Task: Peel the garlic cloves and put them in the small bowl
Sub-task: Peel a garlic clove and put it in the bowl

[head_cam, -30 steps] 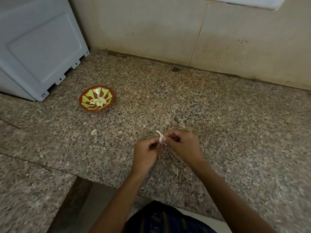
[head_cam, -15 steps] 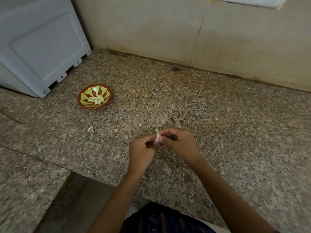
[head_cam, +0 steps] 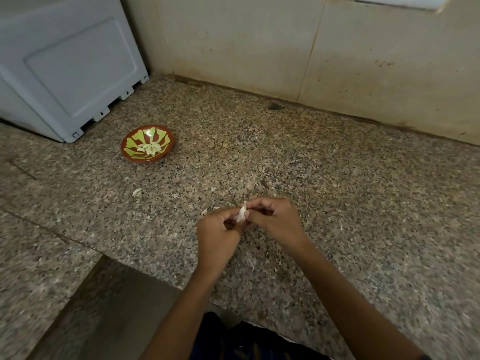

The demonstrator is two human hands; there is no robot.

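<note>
At the centre of the frame, the left hand (head_cam: 219,233) and right hand (head_cam: 275,219) both pinch one garlic clove (head_cam: 241,213) above the tabletop (head_cam: 337,183). The small bowl (head_cam: 147,143), at centre left, holds peeled cloves. Risk: the thin skin tears unevenly or the clove slips from the fingertips and drops, since the bowl is well apart.

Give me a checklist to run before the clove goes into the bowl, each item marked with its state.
1. Garlic clove pinched between left hand and right hand: ok.
2. Skin fully off the clove: not ok, a papery strip still sticks up.
3. Small bowl upright on the countertop: ok.
4. Room in the bowl: ok, only a few peeled cloves lie in it.
5. Path from the hands to the bowl free: ok, only a loose scrap lies there.
</note>
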